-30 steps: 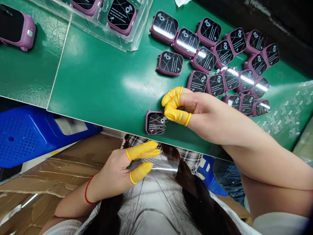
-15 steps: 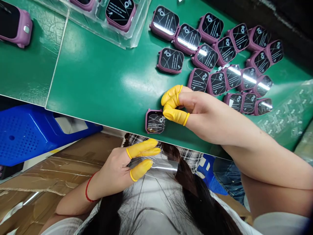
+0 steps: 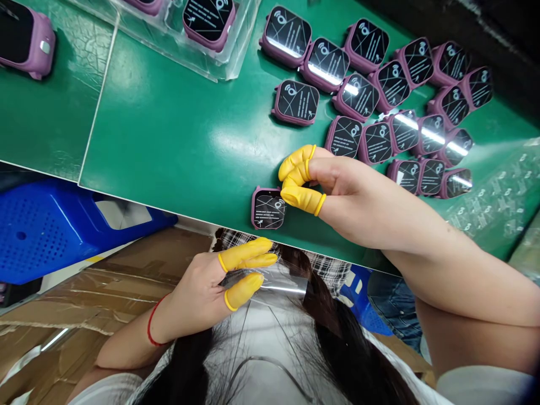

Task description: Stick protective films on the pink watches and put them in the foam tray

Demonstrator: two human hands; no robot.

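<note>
A purple smartwatch body (image 3: 269, 209) lies face up near the table's front edge, printed lines over its dark screen. At its upper right corner is my right hand (image 3: 333, 185), thumb and fingers in yellow finger cots pinched together; whatever lies between the tips is hidden. Below the table edge, over my lap, my left hand (image 3: 230, 281) wears yellow cots too. Its thumb and fingers close on a clear plastic film (image 3: 284, 285) that sticks out to the right. Several more purple watch bodies (image 3: 296, 102) with printed screens lie face up beyond my right hand.
The green table (image 3: 169, 140) has a clear plastic tray (image 3: 223, 67) with watches at the back and another watch (image 3: 29, 42) at far left. Clear film pieces (image 3: 498, 197) lie at right. A blue plastic stool (image 3: 50, 230) and cardboard (image 3: 126, 281) are lower left.
The view has shifted very slightly. Both hands and the near watch keep their places.
</note>
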